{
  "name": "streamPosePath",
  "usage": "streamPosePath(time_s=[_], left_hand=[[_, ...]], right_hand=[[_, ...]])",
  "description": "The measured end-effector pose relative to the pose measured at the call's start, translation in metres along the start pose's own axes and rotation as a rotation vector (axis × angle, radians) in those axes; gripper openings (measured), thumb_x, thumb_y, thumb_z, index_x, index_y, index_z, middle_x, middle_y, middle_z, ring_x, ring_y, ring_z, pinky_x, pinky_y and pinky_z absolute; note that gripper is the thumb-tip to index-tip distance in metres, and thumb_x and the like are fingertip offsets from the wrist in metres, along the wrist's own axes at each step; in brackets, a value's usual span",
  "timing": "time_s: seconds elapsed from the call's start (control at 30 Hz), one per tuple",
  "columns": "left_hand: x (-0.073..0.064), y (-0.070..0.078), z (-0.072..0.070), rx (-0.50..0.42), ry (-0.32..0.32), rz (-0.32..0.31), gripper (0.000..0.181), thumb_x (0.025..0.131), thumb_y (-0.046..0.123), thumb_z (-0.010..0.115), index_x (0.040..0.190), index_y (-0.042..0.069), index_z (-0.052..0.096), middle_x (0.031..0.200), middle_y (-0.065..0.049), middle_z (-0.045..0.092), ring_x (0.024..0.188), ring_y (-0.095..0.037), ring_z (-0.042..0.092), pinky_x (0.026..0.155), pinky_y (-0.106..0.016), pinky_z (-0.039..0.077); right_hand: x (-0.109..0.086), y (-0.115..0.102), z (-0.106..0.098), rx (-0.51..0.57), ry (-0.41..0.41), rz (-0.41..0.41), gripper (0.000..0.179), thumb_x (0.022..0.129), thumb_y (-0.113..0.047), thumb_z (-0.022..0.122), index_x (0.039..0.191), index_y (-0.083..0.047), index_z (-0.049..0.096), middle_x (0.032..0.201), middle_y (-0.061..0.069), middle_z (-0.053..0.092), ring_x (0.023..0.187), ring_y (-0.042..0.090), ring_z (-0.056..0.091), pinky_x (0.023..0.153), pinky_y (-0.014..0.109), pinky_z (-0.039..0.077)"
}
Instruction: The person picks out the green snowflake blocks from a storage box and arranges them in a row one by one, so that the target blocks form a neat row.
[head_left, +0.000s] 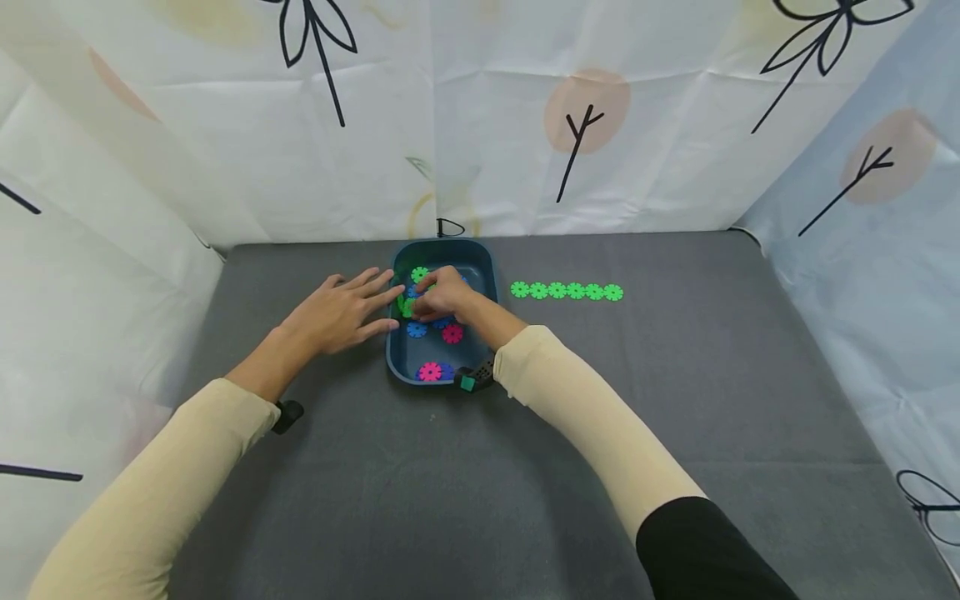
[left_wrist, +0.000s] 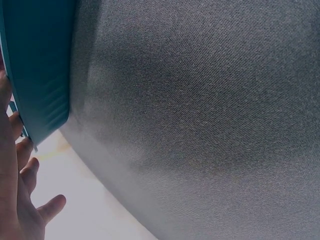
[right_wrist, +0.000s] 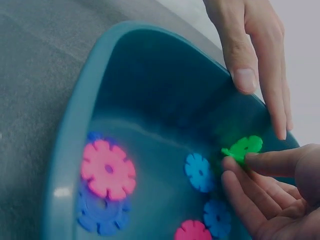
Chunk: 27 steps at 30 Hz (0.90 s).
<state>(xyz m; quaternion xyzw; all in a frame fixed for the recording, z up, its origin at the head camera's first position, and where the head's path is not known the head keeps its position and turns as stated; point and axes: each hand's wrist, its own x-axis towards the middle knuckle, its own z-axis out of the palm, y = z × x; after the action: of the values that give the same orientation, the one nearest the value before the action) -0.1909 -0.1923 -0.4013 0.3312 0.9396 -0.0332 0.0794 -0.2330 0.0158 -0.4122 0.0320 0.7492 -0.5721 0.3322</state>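
Observation:
A blue plastic basin (head_left: 480,265) holds loose flower-shaped discs. My right hand (head_left: 444,298) reaches down inside it. In the right wrist view, that hand's thumb and forefinger pinch a green flower disc (right_wrist: 248,144) near the basin wall. Close by lie a light blue disc (right_wrist: 198,173) and a second blue one (right_wrist: 217,219). My left hand (head_left: 337,317) has its fingers spread, with the fingertips at the basin's left rim. The left wrist view shows those fingers along the outer side of the basin (left_wrist: 40,65).
On the grey cloth right of the basin, several green flower discs (head_left: 575,291) lie in a straight row. A pink disc (head_left: 430,372) overlaps a dark blue one at the basin's near end. Patterned white fabric (head_left: 495,167) stands behind the table.

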Motion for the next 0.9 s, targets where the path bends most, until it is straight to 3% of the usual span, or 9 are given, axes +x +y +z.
streamPosePath(time_s=[0.43, 0.7, 0.9], left_hand=[[0.002, 0.001, 0.0, -0.003, -0.027, -0.022, 0.071, 0.1, 0.057, 0.046, 0.158, 0.017, 0.03, 0.164, -0.013, 0.022, 0.15, -0.036, 0.02, 0.111, -0.065, 0.026], [0.001, 0.001, -0.002, -0.015, -0.034, -0.046, 0.072, 0.1, 0.057, 0.047, 0.158, 0.018, 0.03, 0.164, -0.012, 0.021, 0.15, -0.036, 0.018, 0.112, -0.065, 0.025], [0.001, 0.001, 0.0, -0.01, -0.015, -0.024, 0.071, 0.101, 0.056, 0.047, 0.158, 0.017, 0.03, 0.163, -0.013, 0.022, 0.15, -0.037, 0.019, 0.111, -0.065, 0.026]], right_hand=[[-0.03, -0.012, -0.032, -0.115, 0.03, -0.125, 0.036, 0.089, 0.007, 0.067, 0.125, 0.009, 0.058, 0.096, 0.025, 0.072, 0.1, 0.04, 0.07, 0.087, 0.044, 0.057], [-0.065, -0.012, -0.07, -0.252, 0.021, -0.169, 0.03, 0.091, 0.004, 0.067, 0.12, 0.008, 0.06, 0.094, 0.022, 0.073, 0.086, 0.03, 0.073, 0.079, 0.039, 0.059], [-0.09, 0.005, -0.11, -0.288, 0.064, -0.199, 0.023, 0.093, 0.001, 0.066, 0.114, 0.009, 0.064, 0.096, 0.022, 0.073, 0.078, 0.023, 0.073, 0.073, 0.032, 0.06]])
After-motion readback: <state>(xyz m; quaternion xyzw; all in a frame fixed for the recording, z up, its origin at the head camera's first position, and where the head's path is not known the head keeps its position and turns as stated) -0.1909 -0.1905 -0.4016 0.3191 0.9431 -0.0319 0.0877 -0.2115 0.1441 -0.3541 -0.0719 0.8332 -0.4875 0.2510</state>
